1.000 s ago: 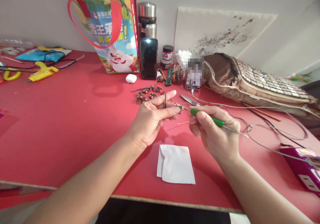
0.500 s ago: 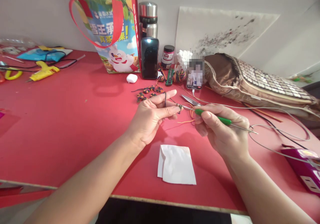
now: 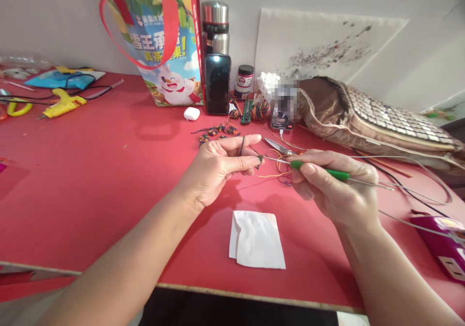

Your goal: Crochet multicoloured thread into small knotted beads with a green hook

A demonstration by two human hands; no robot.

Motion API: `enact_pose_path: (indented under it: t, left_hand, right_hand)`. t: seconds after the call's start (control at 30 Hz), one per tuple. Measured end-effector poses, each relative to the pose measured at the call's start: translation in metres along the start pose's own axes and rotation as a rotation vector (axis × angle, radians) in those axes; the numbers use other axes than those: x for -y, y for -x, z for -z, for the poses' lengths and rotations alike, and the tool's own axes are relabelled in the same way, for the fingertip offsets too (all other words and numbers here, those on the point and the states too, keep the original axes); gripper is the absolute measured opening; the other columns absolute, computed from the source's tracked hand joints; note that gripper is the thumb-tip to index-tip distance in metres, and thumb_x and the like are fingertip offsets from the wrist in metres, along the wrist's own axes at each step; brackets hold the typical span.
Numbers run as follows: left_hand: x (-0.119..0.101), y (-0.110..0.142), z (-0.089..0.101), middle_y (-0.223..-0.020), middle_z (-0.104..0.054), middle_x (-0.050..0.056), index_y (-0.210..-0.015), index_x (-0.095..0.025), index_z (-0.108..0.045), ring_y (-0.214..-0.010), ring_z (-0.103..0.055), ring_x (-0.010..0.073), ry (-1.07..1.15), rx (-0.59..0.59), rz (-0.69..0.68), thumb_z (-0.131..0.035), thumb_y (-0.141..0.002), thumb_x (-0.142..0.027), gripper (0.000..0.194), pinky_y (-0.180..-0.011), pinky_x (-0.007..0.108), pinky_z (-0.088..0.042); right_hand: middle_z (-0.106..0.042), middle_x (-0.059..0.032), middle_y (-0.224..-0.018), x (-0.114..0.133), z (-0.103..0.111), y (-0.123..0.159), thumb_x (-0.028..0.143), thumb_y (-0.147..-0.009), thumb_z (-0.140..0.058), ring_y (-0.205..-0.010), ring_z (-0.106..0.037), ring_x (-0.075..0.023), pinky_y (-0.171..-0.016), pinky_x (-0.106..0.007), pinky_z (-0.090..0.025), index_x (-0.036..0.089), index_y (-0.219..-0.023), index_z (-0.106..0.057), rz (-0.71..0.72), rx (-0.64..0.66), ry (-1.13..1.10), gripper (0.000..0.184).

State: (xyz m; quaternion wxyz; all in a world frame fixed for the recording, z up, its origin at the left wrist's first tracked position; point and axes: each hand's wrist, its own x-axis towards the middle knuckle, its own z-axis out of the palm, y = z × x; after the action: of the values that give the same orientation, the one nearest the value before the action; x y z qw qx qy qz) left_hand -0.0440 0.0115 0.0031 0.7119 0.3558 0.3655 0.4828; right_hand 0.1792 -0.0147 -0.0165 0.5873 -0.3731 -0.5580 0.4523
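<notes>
My left hand [image 3: 218,166] pinches a tiny dark crocheted piece [image 3: 260,159] between thumb and middle finger, with a dark thread looped over the stretched index finger. My right hand [image 3: 334,190] grips a crochet hook with a green handle [image 3: 319,170]; its metal tip reaches the small piece. Loose orange and dark threads [image 3: 281,171] trail on the red table [image 3: 109,171] under the hook. Several small multicoloured crocheted pieces [image 3: 216,133] lie just beyond my left hand.
Scissors [image 3: 276,146], a phone on a cable [image 3: 282,115], yarn [image 3: 260,109], a jar [image 3: 243,82], a dark phone [image 3: 217,84], a flask [image 3: 215,28] and a printed bag [image 3: 163,40] stand behind. A folded white paper [image 3: 256,239] lies near the table edge. A brown bag [image 3: 363,117] and purple box [image 3: 443,243] sit right.
My right hand has drawn the hook to the right, away from my left hand, so more of the metal shaft shows between them. The left hand has stayed nearly still.
</notes>
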Motion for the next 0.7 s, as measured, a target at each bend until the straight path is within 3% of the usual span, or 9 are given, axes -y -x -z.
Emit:
enact_pose_path:
  t: [0.33, 0.7]
  left_hand:
    - [-0.006, -0.002, 0.006, -0.072, -0.072, 0.002, -0.098, -0.018, -0.090, -0.060, -0.062, 0.0122, -0.134, 0.142, 0.049, -0.092, -0.068, -0.015, 0.031, -0.064, 0.030, -0.046]
    - [-0.006, -0.001, 0.007, -0.070, -0.072, 0.003, -0.096, -0.021, -0.091, -0.060, -0.064, 0.0128, -0.153, 0.279, 0.099, -0.088, -0.072, -0.011, 0.026, -0.060, 0.027, -0.051]
  right_hand:
    - [-0.072, -0.0047, -0.065, 0.012, 0.012, -0.005, 0.027, -0.087, -0.091, -0.044, -0.056, -0.0131, -0.037, -0.028, -0.041, 0.022, -0.091, -0.090, -0.017, 0.132, 0.037, 0.006]
    - [-0.069, -0.0033, -0.059, 0.018, 0.021, -0.009, 0.039, -0.082, -0.095, -0.039, -0.048, -0.0091, -0.031, -0.024, -0.035, 0.019, -0.087, -0.089, -0.194, 0.220, 0.000, 0.021]
